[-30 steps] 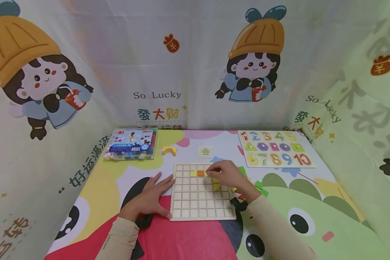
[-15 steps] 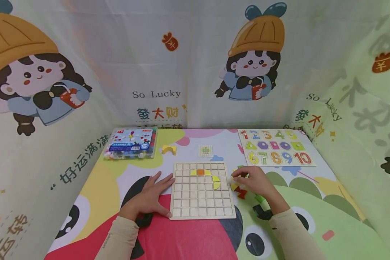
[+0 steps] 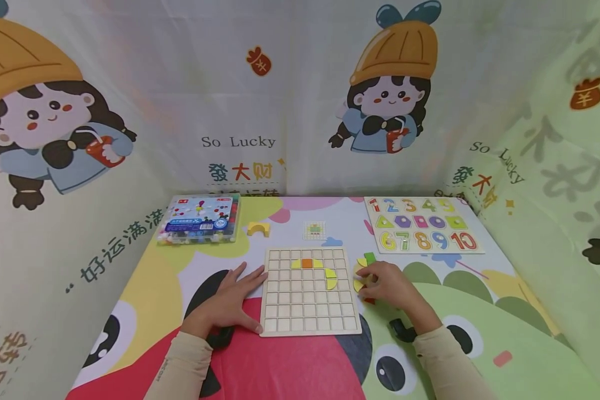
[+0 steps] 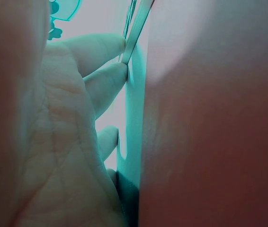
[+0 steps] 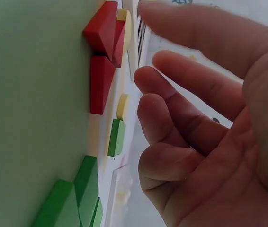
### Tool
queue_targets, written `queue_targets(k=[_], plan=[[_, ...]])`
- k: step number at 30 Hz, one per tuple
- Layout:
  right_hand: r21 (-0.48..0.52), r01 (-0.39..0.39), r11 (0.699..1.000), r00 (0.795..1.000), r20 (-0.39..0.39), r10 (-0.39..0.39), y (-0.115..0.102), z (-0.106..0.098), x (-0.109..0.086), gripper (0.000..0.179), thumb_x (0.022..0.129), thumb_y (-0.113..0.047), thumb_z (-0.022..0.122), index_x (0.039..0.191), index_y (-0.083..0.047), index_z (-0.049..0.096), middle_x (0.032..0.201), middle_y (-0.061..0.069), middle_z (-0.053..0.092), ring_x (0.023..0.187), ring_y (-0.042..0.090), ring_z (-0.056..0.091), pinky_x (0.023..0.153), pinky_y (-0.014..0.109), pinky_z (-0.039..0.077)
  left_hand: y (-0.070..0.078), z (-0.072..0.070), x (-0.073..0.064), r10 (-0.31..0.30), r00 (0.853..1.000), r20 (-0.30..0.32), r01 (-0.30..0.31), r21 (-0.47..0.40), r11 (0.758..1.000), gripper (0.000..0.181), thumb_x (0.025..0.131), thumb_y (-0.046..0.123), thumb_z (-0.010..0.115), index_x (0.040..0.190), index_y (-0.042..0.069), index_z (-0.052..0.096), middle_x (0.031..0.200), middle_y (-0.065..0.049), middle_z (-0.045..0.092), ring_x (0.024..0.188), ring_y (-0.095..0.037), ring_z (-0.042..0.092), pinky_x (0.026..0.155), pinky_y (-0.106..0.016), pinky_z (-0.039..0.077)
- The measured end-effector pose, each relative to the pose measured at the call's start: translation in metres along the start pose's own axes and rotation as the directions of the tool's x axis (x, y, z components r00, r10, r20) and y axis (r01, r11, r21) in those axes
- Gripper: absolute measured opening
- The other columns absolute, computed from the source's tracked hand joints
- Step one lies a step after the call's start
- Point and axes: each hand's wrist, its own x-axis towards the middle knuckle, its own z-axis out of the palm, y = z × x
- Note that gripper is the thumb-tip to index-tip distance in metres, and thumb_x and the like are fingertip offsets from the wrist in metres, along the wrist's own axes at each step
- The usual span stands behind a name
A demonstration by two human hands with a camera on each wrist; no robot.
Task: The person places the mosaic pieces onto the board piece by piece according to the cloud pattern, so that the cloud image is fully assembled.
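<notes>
The right hand (image 3: pixel 390 286) is hovering, its loosely curled fingers (image 5: pixel 155 118) holding nothing visible, with red pattern blocks (image 5: pixel 102 85) lying beside them, looking light and stiff, best pinched across 2 opposite edges, while the left hand (image 3: pixel 230 303) is touching the grid board (image 3: pixel 310 298) with spread fingers.

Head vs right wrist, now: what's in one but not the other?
Head only: the left hand, the orange tile, the yellow arch and the clear box.

Right wrist only: the palm side of the right hand and the green blocks at lower left.

Both: the right hand, red pieces (just a sliver in head), and a small green block next to a yellow piece.
</notes>
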Motion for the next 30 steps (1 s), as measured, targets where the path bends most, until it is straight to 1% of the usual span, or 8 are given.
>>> queue_targets(k=[4, 8, 11, 14, 17, 21, 24, 30], plan=[[-0.051, 0.062, 0.997, 0.998, 0.021, -0.061, 0.0008, 0.0035, 0.002, 0.038, 0.083, -0.016, 0.088, 0.119, -0.006, 0.079, 0.095, 0.001, 0.068, 0.083, 0.013, 0.055, 0.072, 0.028, 0.049, 0.0005, -0.0012, -0.0007, 0.0, 1.0, -0.005, 0.0, -0.006, 1.0, 0.125, 0.062, 0.061, 0.094, 0.167, 0.026, 0.036, 0.178, 0.005, 0.023, 0.165, -0.041, -0.002, 0.129, -0.072, 0.0], [-0.128, 0.144, 0.981, 0.989, 0.036, -0.141, 0.0023, 0.0077, 0.0014, 0.036, 0.085, -0.01, 0.082, 0.121, -0.007, 0.079, 0.094, 0.0, 0.066, 0.082, 0.011, 0.052, 0.07, 0.026, 0.046, 0.0012, -0.0016, -0.0009, -0.008, 1.0, -0.003, 0.008, -0.022, 1.0, 0.125, 0.061, 0.059, 0.095, 0.166, 0.026, 0.037, 0.178, 0.005, 0.023, 0.165, -0.04, -0.002, 0.129, -0.072, 0.0], [-0.151, 0.172, 0.974, 0.985, 0.04, -0.167, 0.0023, 0.0097, -0.0001, 0.035, 0.086, -0.008, 0.08, 0.121, -0.006, 0.079, 0.094, 0.0, 0.065, 0.081, 0.01, 0.051, 0.068, 0.025, 0.044, 0.0012, -0.0013, -0.0012, -0.01, 1.0, -0.002, 0.01, -0.028, 1.0, 0.125, 0.061, 0.059, 0.096, 0.166, 0.027, 0.037, 0.178, 0.005, 0.023, 0.165, -0.04, -0.002, 0.129, -0.072, 0.0], [-0.146, 0.157, 0.977, 0.988, 0.029, -0.154, 0.0013, 0.0104, -0.0011, 0.032, 0.087, -0.007, 0.079, 0.119, -0.005, 0.08, 0.092, 0.0, 0.063, 0.08, 0.011, 0.05, 0.066, 0.025, 0.043, 0.0004, -0.0004, -0.0011, -0.006, 1.0, -0.003, 0.006, -0.023, 1.0, 0.125, 0.061, 0.06, 0.095, 0.167, 0.027, 0.036, 0.178, 0.005, 0.023, 0.165, -0.04, -0.002, 0.129, -0.072, 0.001], [-0.14, 0.118, 0.983, 0.993, 0.014, -0.117, -0.0002, 0.0104, -0.0013, 0.027, 0.088, -0.009, 0.081, 0.115, -0.007, 0.081, 0.092, 0.0, 0.063, 0.081, 0.012, 0.05, 0.069, 0.026, 0.043, -0.0002, 0.0001, -0.0012, 0.003, 1.0, -0.006, -0.003, -0.014, 1.0, 0.126, 0.061, 0.062, 0.094, 0.167, 0.027, 0.035, 0.178, 0.004, 0.023, 0.165, -0.041, -0.002, 0.129, -0.072, 0.001], [-0.14, 0.082, 0.987, 0.997, -0.005, -0.083, -0.0014, 0.0096, -0.0007, 0.017, 0.086, -0.014, 0.085, 0.103, -0.009, 0.082, 0.093, 0.0, 0.064, 0.082, 0.013, 0.051, 0.074, 0.031, 0.047, -0.0002, 0.0002, -0.0017, 0.005, 1.0, -0.007, -0.005, -0.013, 1.0, 0.126, 0.061, 0.062, 0.094, 0.166, 0.026, 0.036, 0.178, 0.004, 0.023, 0.165, -0.041, -0.002, 0.129, -0.072, 0.0], [-0.144, 0.088, 0.986, 0.996, -0.014, -0.091, -0.0017, 0.009, -0.0004, 0.014, 0.085, -0.015, 0.087, 0.095, -0.01, 0.081, 0.09, 0.0, 0.065, 0.081, 0.013, 0.052, 0.074, 0.033, 0.048, -0.0003, 0.0003, -0.0021, 0.001, 1.0, -0.006, -0.002, -0.014, 1.0, 0.126, 0.061, 0.062, 0.094, 0.166, 0.025, 0.037, 0.178, 0.004, 0.024, 0.165, -0.041, -0.002, 0.129, -0.071, 0.0], [-0.156, 0.082, 0.984, 0.996, -0.028, -0.088, -0.0031, 0.008, -0.0017, 0.02, 0.082, -0.018, 0.091, 0.098, -0.01, 0.082, 0.089, -0.003, 0.068, 0.079, 0.011, 0.053, 0.075, 0.033, 0.05, -0.0008, 0.0006, -0.0019, -0.002, 1.0, -0.005, 0.002, -0.009, 1.0, 0.126, 0.061, 0.062, 0.094, 0.167, 0.027, 0.036, 0.178, 0.005, 0.023, 0.165, -0.04, -0.002, 0.129, -0.071, 0.001]])
